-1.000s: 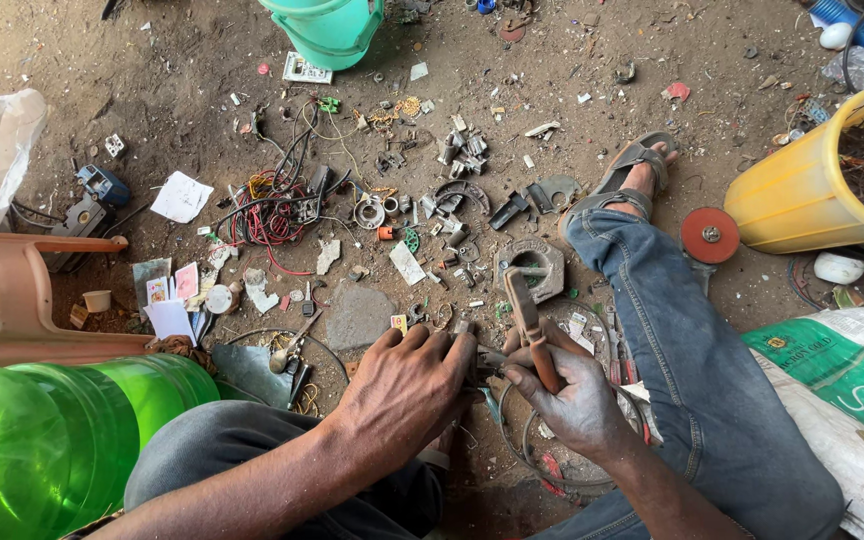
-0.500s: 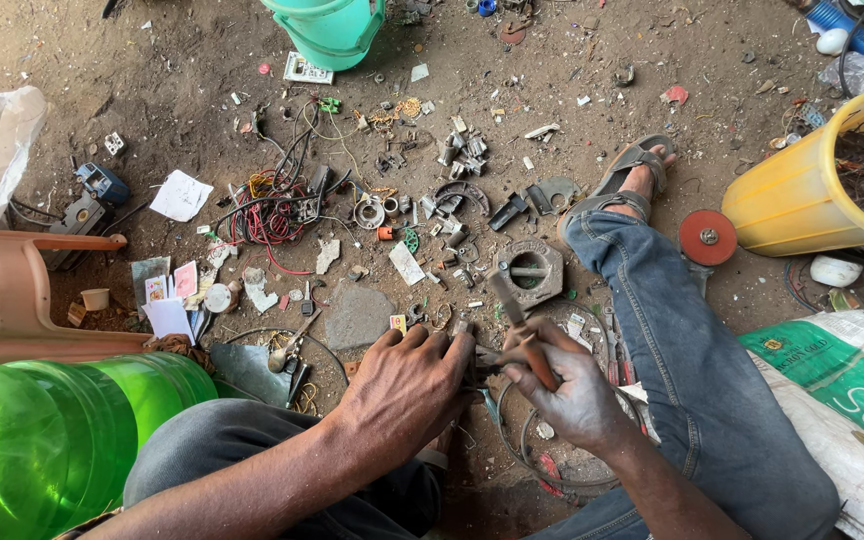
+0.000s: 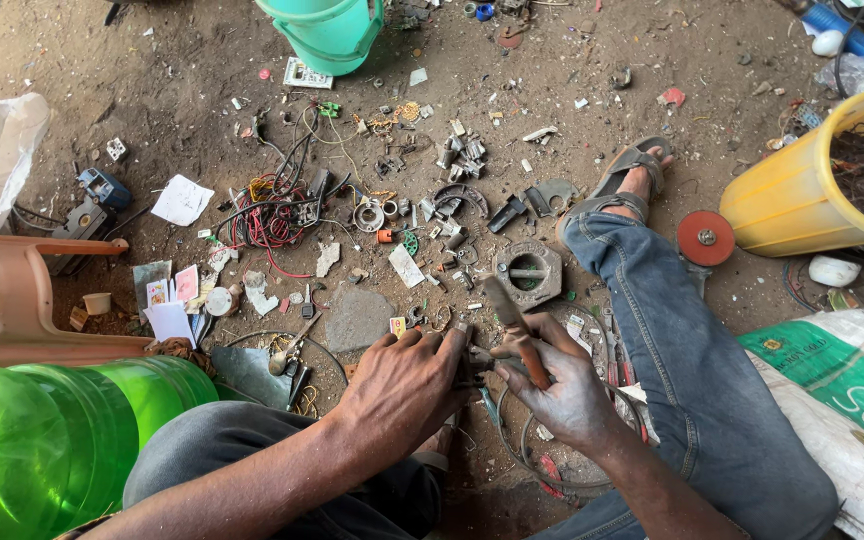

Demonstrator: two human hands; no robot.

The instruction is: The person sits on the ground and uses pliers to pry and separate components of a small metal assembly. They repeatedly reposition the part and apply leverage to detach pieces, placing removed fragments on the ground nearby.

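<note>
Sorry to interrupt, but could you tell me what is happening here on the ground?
A person sits on the dirt floor among scattered scrap. Their right hand grips a brown-handled tool, its working end hidden between the hands, while the left hand presses down on a small part that I cannot make out. Ahead lie a grey hexagonal metal housing and a tangle of red and black wires; a yellow plastic bucket stands to the right.

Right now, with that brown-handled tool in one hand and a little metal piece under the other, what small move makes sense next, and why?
Probably press the tool's tip harder into the small metal part. The right hand grips the brown-handled tool with its tip angled down toward the part, which the left hand pins against the dirt floor. Whether the tip has already caught is hidden by the fingers.
</note>
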